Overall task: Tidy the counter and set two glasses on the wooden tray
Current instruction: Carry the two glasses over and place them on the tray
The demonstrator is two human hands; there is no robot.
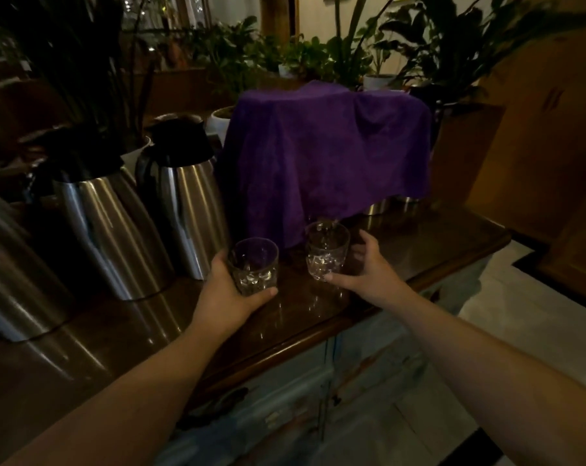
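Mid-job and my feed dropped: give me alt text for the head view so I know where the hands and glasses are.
The left hand wraps around one clear glass at the dark wooden counter, while the right hand, fingers spread, closes on a second glass standing beside it. Behind them sit steel thermos jugs and a purple cloth draped over something; no tray is visible.

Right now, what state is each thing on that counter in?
Left glass: upright, empty, gripped by the left hand.
Right glass: upright, empty; right hand open around it.
Purple cloth: draped over something hidden.
Steel jugs: standing, lids shut.
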